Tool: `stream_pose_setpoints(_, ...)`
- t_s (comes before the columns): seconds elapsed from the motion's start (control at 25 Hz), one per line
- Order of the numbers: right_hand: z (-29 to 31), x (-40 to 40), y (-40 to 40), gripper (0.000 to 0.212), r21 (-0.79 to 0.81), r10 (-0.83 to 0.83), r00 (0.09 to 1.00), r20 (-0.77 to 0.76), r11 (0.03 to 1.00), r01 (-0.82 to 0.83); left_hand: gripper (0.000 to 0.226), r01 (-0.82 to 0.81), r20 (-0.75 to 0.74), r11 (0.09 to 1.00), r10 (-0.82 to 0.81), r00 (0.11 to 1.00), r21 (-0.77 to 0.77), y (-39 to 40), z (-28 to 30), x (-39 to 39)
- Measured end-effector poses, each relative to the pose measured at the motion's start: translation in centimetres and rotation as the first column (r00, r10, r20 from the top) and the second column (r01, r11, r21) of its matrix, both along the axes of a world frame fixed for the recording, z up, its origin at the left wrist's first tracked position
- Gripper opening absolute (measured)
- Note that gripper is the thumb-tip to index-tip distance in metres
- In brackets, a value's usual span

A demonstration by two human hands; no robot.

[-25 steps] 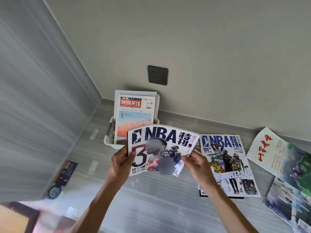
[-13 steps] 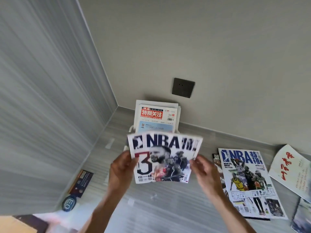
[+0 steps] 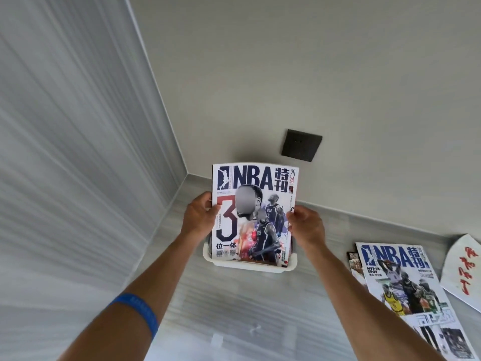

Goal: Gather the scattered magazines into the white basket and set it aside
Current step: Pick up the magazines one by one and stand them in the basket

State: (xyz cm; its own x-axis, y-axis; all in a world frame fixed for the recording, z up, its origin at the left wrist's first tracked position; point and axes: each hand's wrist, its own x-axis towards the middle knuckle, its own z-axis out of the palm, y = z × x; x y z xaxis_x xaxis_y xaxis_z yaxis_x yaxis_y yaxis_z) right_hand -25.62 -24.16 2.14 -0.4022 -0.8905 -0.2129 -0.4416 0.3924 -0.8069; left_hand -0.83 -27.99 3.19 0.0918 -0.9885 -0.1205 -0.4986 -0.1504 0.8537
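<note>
While the left hand (image 3: 200,217) pinches one side edge of an upright NBA magazine (image 3: 253,212) with thumb in front and fingers curled behind, the right hand (image 3: 304,226) grips the opposite edge the same way, both closed firmly on the cover. Just below the two hands, the magazine's bottom edge sits inside the white basket (image 3: 250,265) on the grey floor (image 3: 234,308). Off beyond the right hand, a second NBA magazine (image 3: 408,287) lies flat, with a white magazine with red script (image 3: 463,269) further out.
</note>
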Motion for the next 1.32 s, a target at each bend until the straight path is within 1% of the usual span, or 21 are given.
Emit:
stream_pose_setpoints(0.08,-1.0,0.2,0.6,0.008,-0.003,-0.030,0.999,0.040,1.000,0.030,0.014,-0.037,0.065,0.999,0.034,0.997,0.040,0.0,-1.6,0.1)
stream_pose_setpoints(0.12,-1.7,0.1,1.0,0.018,0.007,-0.025,1.000,0.006,1.000,0.025,0.021,-0.068,0.128,0.994,0.058,0.990,0.082,0.3,-2.6,0.2)
stream_pose_setpoints(0.16,-2.6,-0.1,1.7,0.036,0.068,0.003,0.997,-0.075,0.998,0.002,0.034,-0.099,0.201,0.982,0.066,0.977,0.158,1.1,-3.9,0.3)
stream_pose_setpoints(0.2,-3.7,-0.4,2.5,0.053,0.165,0.047,0.989,-0.138,0.986,-0.024,0.046,-0.110,0.240,0.960,0.048,0.970,0.256,2.4,-5.2,0.5)
stream_pose_setpoints(0.24,-4.7,-0.6,3.5,0.062,0.277,0.086,0.986,-0.142,0.960,-0.044,0.051,-0.096,0.226,0.936,0.019,0.974,0.339,3.8,-6.4,0.6)
stream_pose_setpoints(0.28,-5.5,-0.6,4.5,0.061,0.370,0.108,0.991,-0.085,0.926,-0.069,0.051,-0.073,0.166,0.920,0.009,0.986,0.384,5.2,-7.4,0.6)
stream_pose_setpoints(0.36,-6.6,-0.4,6.3,0.041,0.464,0.101,0.995,-0.006,0.882,-0.087,0.051,-0.076,0.063,0.913,0.056,0.996,0.400,7.4,-8.3,0.5)
stream_pose_setpoints(0.52,-6.2,-0.9,10.8,0.014,0.461,0.156,0.986,-0.059,0.880,-0.112,0.058,-0.073,0.049,0.911,0.058,0.997,0.406,11.3,-8.2,0.4)
stream_pose_setpoints(0.64,-6.1,-3.6,15.3,0.017,0.487,0.166,0.985,-0.037,0.864,-0.127,0.061,-0.028,0.045,0.910,0.011,0.999,0.413,15.7,-7.9,-1.7)
stream_pose_setpoints(0.76,-6.2,-6.8,20.7,0.019,0.507,0.150,0.988,-0.032,0.854,-0.113,0.061,0.042,-0.026,0.918,-0.034,0.999,0.395,20.9,-7.7,-4.5)
stream_pose_setpoints(0.8,-6.1,-7.7,22.2,0.023,0.527,0.172,0.985,-0.015,0.838,-0.138,0.061,0.083,-0.023,0.910,-0.080,0.997,0.406,22.2,-7.7,-5.0)
stream_pose_setpoints(0.84,-6.0,-8.7,23.3,0.034,0.539,0.187,0.982,0.013,0.826,-0.165,0.062,0.104,0.027,0.902,-0.127,0.992,0.419,23.0,-7.5,-5.2)
stream_pose_setpoints(0.88,-5.8,-9.6,23.6,0.052,0.515,0.179,0.982,0.054,0.838,-0.181,0.066,0.104,0.083,0.901,-0.153,0.985,0.422,23.0,-7.4,-5.0)
stream_pose_setpoints(0.92,-5.6,-10.6,23.1,0.071,0.458,0.137,0.984,0.114,0.872,-0.175,0.073,0.098,0.089,0.912,-0.145,0.985,0.399,22.1,-7.2,-5.0)
stream_pose_setpoints(0.96,-5.2,-11.4,21.9,0.087,0.377,0.089,0.978,0.190,0.913,-0.156,0.079,0.108,0.017,0.925,-0.123,0.992,0.365,20.5,-6.9,-5.3)
stream_pose_setpoints(1.04,-4.3,-11.9,17.7,0.099,0.241,0.033,0.928,0.372,0.962,-0.131,0.078,0.187,-0.183,0.923,-0.131,0.974,0.336,15.9,-5.4,-6.6)
stream_pose_setpoints(1.08,-3.9,-11.5,15.7,0.096,0.221,0.009,0.890,0.457,0.968,-0.123,0.073,0.240,-0.248,0.899,-0.153,0.956,0.367,13.9,-4.6,-7.5)
stream_pose_setpoints(1.16,-3.4,-10.3,13.1,0.072,0.195,0.000,0.855,0.518,0.974,-0.118,0.063,0.275,-0.321,0.868,-0.144,0.936,0.413,11.6,-3.9,-9.3)
stream_pose_setpoints(1.2,-3.3,-9.9,12.8,0.061,0.157,0.007,0.863,0.506,0.982,-0.100,0.060,0.274,-0.342,0.878,-0.137,0.930,0.393,11.4,-3.7,-9.4)
stream_pose_setpoints(1.24,-3.2,-9.8,13.2,0.056,0.112,0.006,0.868,0.496,0.991,-0.070,0.061,0.261,-0.362,0.900,-0.127,0.923,0.349,11.9,-3.6,-9.3)
stream_pose_setpoints(1.32,-3.3,-10.4,14.2,0.059,0.015,0.058,0.851,0.522,0.997,-0.078,0.068,0.276,-0.410,0.931,-0.162,0.898,0.237,12.5,-3.9,-8.6)
